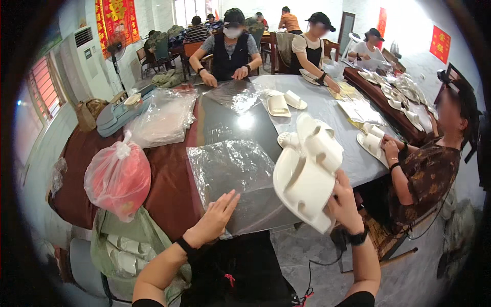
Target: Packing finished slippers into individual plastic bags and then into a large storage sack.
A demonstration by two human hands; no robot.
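Note:
A pair of white slide sandals [304, 176] is tilted up over the table's right part, one overlapping the other. Their near right side is gripped by my right hand [345, 202], its fingers closed around the edge. My left hand [217, 215] holds nothing; its fingers are stretched out over the near edge of a clear plastic bag [230, 166]. That bag lies flat on the dark tabletop. Behind the lifted pair, part of another white slide sandal [288, 139] shows on the table. Farther back stand two more white slide sandals [279, 104].
To the left are a stack of clear bags [162, 115], a tied bag of pink material [118, 176] and a green sack [110, 225] with wrapped sandals. Co-workers sit or stand around the table; one at right handles white sandals [375, 135]. A cable [311, 271] hangs low right.

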